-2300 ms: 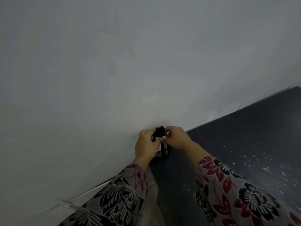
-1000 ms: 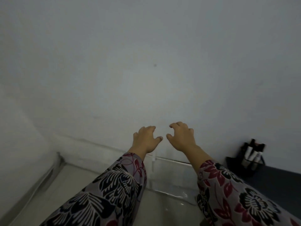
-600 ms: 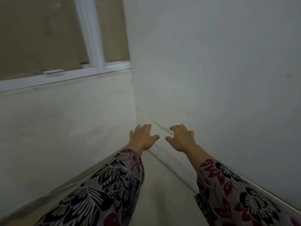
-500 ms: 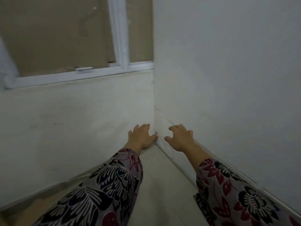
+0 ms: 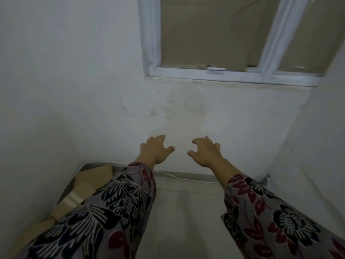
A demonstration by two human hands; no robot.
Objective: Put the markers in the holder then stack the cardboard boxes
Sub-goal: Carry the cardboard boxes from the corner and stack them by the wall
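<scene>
Up ahead, both hands were stretched forward with nothing in them. The left hand (image 5: 155, 150) had its fingers spread and loosely curled, thumb pointing toward the other hand, and the right hand (image 5: 206, 151) mirrored it, fingers bent like a claw, the two held apart with a gap of bare wall showing between them. Both arms wore loose sleeves (image 5: 119, 206) printed with dark and red flowers on a grey ground. Neither hand touched anything that could be made out; they hung in front of the white wall (image 5: 214, 113), above the pale floor (image 5: 183, 212). Cardboard boxes (image 5: 89, 182) lay in the left corner of the floor, where the left wall met the far wall, partly hidden behind the left sleeve; they looked tumbled rather than stacked, one with a strip of shiny tape across it, though how many there were could not be told. A thin white cable (image 5: 186, 178) ran along the foot of the far wall, at the floor's far edge. Higher up, a white-framed window (image 5: 211, 71) was set in that wall, its panes covered with brown sheeting. At the floor's far right corner a small metal fitting (image 5: 266, 177) stuck out near the wall, too blurred to identify. No markers or holder appeared in the head view.
</scene>
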